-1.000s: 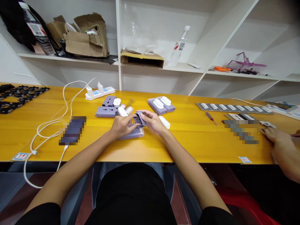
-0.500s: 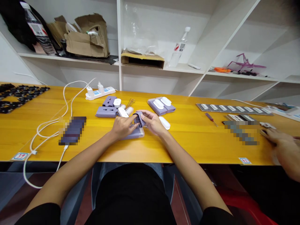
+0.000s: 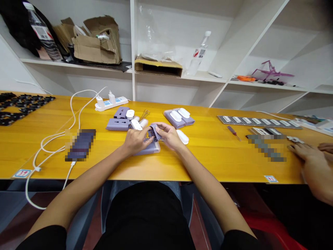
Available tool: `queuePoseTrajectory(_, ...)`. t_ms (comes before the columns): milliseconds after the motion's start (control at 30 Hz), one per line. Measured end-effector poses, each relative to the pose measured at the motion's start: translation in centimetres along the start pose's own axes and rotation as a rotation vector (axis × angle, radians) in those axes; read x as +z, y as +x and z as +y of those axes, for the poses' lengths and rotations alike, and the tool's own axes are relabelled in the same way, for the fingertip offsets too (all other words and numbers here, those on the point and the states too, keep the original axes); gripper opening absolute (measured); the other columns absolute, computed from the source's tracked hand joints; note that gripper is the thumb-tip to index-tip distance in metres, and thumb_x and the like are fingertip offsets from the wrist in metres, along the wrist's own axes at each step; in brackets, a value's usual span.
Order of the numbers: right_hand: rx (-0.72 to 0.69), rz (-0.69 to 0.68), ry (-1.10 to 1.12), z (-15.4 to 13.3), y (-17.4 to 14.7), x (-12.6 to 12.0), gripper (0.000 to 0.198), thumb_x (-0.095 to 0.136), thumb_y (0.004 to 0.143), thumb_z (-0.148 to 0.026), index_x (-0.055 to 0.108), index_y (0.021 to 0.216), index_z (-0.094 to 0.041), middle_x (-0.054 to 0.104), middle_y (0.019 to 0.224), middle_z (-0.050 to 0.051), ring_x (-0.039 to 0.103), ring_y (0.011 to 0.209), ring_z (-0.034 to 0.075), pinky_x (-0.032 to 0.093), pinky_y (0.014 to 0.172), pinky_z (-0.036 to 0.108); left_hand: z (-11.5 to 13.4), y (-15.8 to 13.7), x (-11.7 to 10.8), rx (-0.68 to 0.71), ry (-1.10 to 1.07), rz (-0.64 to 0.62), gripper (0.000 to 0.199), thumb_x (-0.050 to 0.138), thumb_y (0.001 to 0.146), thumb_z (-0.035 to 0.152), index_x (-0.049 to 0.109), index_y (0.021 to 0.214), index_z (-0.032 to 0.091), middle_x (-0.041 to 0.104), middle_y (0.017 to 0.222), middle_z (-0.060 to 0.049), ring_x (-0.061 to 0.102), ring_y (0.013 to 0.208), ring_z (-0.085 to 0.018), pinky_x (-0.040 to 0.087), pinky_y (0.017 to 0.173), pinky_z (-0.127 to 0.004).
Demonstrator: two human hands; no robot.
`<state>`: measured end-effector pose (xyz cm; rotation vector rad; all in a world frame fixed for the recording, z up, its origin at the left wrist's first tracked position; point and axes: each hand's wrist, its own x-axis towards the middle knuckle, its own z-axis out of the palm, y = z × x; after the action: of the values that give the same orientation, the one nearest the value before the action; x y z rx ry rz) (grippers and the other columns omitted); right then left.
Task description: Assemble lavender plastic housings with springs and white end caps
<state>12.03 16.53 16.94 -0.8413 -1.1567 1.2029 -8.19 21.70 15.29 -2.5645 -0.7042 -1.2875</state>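
Observation:
My right hand point(image 3: 170, 134) grips a small purple plastic housing point(image 3: 153, 130) with thumb and fingers, its hollow side turned towards my left. My left hand point(image 3: 135, 140) is closed against the same housing, fingertips bent at its open side. Thin coiled wire, like springs point(image 3: 160, 139), shows just below the housing between my hands. Underneath lies a flat purple case with a pale edge point(image 3: 151, 149), partly hidden by my left hand. Just beyond are a white socket piece point(image 3: 136, 125), purple socket housings point(image 3: 117, 124) and a bundle of coiled springs point(image 3: 145, 114).
White oval covers point(image 3: 184, 112) sit on purple housings; another cover point(image 3: 182, 136) lies by my right hand. A phone point(image 3: 81, 145), white cable and power strip point(image 3: 111, 103) are left. Right are a screwdriver point(image 3: 233, 132), a strip of white parts point(image 3: 257, 121) and a co-worker's hands point(image 3: 309, 156).
My hands stay in nearly the same place, with the housing turned slightly and more coiled wire showing below it. At right the co-worker's hand has shifted a little.

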Motion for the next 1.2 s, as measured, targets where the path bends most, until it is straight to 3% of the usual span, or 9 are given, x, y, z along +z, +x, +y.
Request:
queuePoseTrajectory(300,-0.026,0.022,-0.015,0.2,0.1,0.4,0.048,0.093,0.076,-0.054,0.078,0.112,-0.026,0.080,0.114,0.004,0.073,0.108,0.022,0.060,0.094,0.034,0.3,0.3,-0.3,0.021,0.039,0.039,0.034,0.068,0.098,0.042,0.076,0.119,0.016,0.076,0.068,-0.005,0.071,0.057,-0.020,0.042,0.054,-0.029)
queuePoseTrajectory(467,-0.054,0.105,0.009,0.0,0.5,-0.6,0.049,0.096,0.072,-0.057,0.080,0.106,-0.025,0.082,0.107,0.003,0.074,0.098,0.021,0.061,0.090,0.033,-0.1,0.6,-1.0,0.050,0.016,0.109,0.017,0.064,0.100,0.030,0.077,0.099,0.018,0.069,0.059,0.000,0.063,0.049,-0.013,0.040,0.053,-0.026)
queuePoseTrajectory(633,-0.023,0.091,0.072,-1.0,0.2,-1.5,0.048,0.095,0.074,-0.055,0.080,0.108,-0.025,0.083,0.108,0.003,0.076,0.098,0.023,0.064,0.087,0.036,-0.1,0.7,-1.1,0.100,0.057,0.153,0.032,0.070,0.101,0.037,0.077,0.123,0.014,0.072,0.061,0.001,0.063,0.048,-0.013,0.042,0.053,-0.026)
queuePoseTrajectory(733,0.012,0.019,0.094,-1.3,-0.1,-1.3,0.045,0.092,0.079,-0.053,0.079,0.111,-0.024,0.082,0.110,0.005,0.077,0.102,0.025,0.066,0.087,0.039,0.2,0.8,-1.0,0.184,0.065,0.192,0.025,0.069,0.102,0.034,0.080,0.116,0.017,0.077,0.067,-0.001,0.065,0.049,-0.013,0.042,0.053,-0.026)
queuePoseTrajectory(833,0.010,0.010,0.099,-1.2,-0.2,-1.1,0.044,0.092,0.080,-0.052,0.079,0.111,-0.024,0.082,0.111,0.005,0.077,0.100,0.025,0.066,0.085,0.038,0.5,0.8,-1.1,0.152,0.061,0.171,0.022,0.067,0.104,0.035,0.081,0.110,0.018,0.076,0.066,0.000,0.064,0.048,-0.012,0.041,0.052,-0.025)
queuePoseTrajectory(1000,-0.025,0.040,0.069,-0.5,0.2,-1.1,0.043,0.095,0.076,-0.051,0.081,0.107,-0.024,0.082,0.106,0.003,0.075,0.094,0.019,0.062,0.087,0.031,0.4,0.6,-0.9,0.137,0.053,0.120,0.035,0.067,0.105,0.040,0.078,0.128,0.017,0.074,0.061,0.000,0.063,0.048,-0.013,0.041,0.053,-0.026)
queuePoseTrajectory(1200,-0.044,0.029,-0.006,0.4,0.4,-0.8,0.047,0.094,0.076,-0.056,0.081,0.109,-0.026,0.081,0.107,0.003,0.074,0.095,0.020,0.061,0.086,0.032,0.2,0.0,0.0,0.053,0.032,-0.007,0.042,0.060,0.107,0.050,0.079,0.126,0.018,0.073,0.061,-0.004,0.066,0.051,-0.016,0.040,0.053,-0.026)
